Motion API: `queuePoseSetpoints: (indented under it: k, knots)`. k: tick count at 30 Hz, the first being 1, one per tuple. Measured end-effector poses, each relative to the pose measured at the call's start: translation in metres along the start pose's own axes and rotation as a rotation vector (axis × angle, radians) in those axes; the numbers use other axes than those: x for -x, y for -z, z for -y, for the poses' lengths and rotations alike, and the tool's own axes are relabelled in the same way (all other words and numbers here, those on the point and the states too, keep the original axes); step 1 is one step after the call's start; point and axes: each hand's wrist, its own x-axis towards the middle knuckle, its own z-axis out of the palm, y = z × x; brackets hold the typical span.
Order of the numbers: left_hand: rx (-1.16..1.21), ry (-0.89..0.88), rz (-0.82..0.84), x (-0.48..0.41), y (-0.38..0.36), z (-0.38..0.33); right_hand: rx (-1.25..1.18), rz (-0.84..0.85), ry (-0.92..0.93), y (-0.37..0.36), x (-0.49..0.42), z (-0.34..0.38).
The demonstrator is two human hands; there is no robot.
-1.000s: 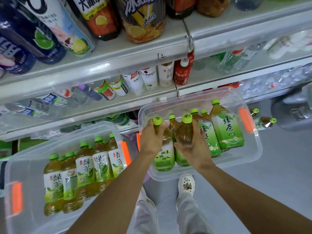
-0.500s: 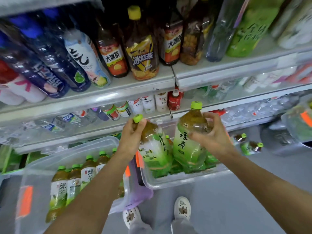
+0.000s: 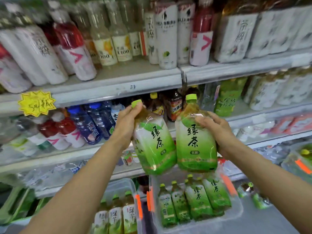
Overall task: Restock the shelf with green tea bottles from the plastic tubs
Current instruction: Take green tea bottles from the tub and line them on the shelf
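Note:
My left hand (image 3: 125,122) grips one green tea bottle (image 3: 152,142) by its neck and shoulder, tilted left. My right hand (image 3: 217,130) holds a second green tea bottle (image 3: 196,141) upright beside it. Both have green caps and green-white labels and are raised in front of the middle shelf (image 3: 253,119). Below them a clear plastic tub (image 3: 236,215) holds several green tea bottles. A second clear tub (image 3: 125,186) at the lower left also holds several.
An upper shelf (image 3: 118,88) carries white and red labelled drink bottles. The middle shelf has blue bottles (image 3: 91,125) at left and brown iced tea bottles (image 3: 175,105) behind my hands. A yellow price star (image 3: 36,103) hangs at left. Loose green bottles (image 3: 253,195) lie at the lower right.
Both hands have lifted the two bottles out of the tub and up to the middle shelf. The view has tilted upward along the shelving.

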Motion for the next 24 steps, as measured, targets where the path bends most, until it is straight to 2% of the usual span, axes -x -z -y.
queuePoseSetpoints:
  k: [9,15,18,24]
  knots:
    - [0.098,-0.184,0.129,0.007,0.039,-0.134,-0.055,0.13,0.254,-0.063,0.007,0.106]
    - [0.007,-0.286,0.204,0.01,0.077,-0.213,-0.067,0.123,0.427,-0.115,0.004,0.166]
    - [-0.03,-0.325,0.186,0.006,0.095,-0.252,-0.088,0.085,0.528,-0.144,-0.001,0.201]
    - [-0.058,-0.404,0.188,-0.01,0.122,-0.31,-0.082,0.097,0.609,-0.194,-0.018,0.271]
